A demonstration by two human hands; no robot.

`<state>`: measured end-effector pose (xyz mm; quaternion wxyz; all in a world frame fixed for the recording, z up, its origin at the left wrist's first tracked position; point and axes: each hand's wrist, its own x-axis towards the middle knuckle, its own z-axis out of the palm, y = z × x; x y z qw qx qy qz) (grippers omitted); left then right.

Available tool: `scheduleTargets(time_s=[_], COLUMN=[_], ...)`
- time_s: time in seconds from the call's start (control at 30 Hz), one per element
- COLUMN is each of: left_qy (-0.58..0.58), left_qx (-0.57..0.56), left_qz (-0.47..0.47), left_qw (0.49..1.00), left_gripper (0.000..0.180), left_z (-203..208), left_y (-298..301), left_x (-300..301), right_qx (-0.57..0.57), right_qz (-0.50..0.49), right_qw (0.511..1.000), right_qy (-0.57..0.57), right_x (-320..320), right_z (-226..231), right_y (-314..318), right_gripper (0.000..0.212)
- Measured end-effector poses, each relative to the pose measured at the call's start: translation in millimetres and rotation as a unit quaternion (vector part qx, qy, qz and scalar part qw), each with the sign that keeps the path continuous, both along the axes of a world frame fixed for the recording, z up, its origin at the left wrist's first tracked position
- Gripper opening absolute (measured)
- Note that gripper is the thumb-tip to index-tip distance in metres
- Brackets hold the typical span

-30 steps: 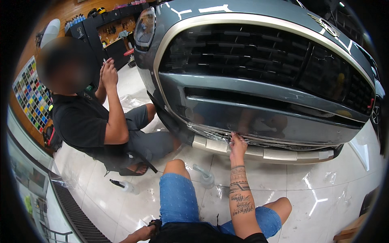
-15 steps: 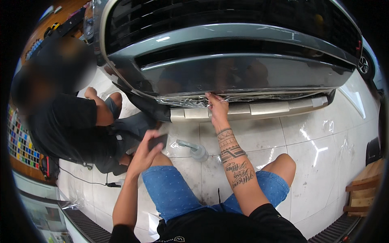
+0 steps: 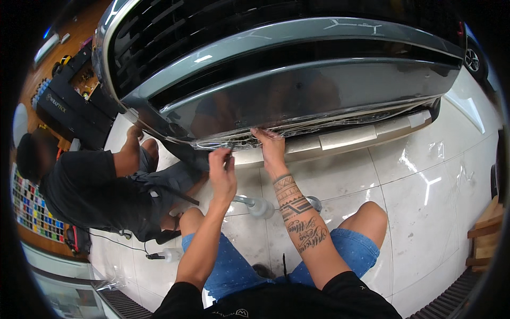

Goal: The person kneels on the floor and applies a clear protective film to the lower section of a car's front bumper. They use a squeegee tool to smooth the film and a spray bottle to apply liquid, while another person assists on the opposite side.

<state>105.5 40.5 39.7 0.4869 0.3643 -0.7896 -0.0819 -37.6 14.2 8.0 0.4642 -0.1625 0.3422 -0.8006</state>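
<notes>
In front of me is the dark grey bumper point(image 3: 361, 80) of a car, with clear film point(image 3: 313, 126) crumpled along its lower edge. My right hand point(image 3: 272, 148) is at that edge, its fingers closed on the film. Just left of it and slightly nearer, my left hand point(image 3: 222, 175) is raised with the fingers closed around a small dark flat piece point(image 3: 228, 158), mostly hidden by them. Below the film runs a beige lower trim strip point(image 3: 348, 139).
Left of me a person in dark clothes point(image 3: 79, 186) crouches by the bumper's corner, one hand near it. A spray bottle point(image 3: 259, 208) stands on the tiled floor point(image 3: 409, 223) between my knees and the car. Wooden steps point(image 3: 486, 228) are at the right.
My left hand has moved up and right to the bumper's lower edge with the dark flat piece. My right hand remains at the film. The view has shifted, and the other person appears lower.
</notes>
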Motion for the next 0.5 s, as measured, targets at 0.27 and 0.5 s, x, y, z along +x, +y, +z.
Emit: scheduleTargets(time_s=[0.27, 0.5], left_qy=[0.205, -0.061], left_qx=[0.183, -0.214], left_qz=[-0.096, 0.170], left_qw=[0.957, 0.960], left_gripper=[0.026, 0.028], left_z=[75.3, 56.3], left_y=[3.6, -27.2], left_x=[7.5, -11.4], right_qx=[-0.002, -0.004], right_qz=[-0.007, -0.002], right_qw=[1.000, 1.000], right_qy=[0.001, -0.004], right_x=[1.4, 5.8], right_z=[-15.3, -16.2], right_y=[-6.9, -7.4], right_gripper=[0.016, 0.014])
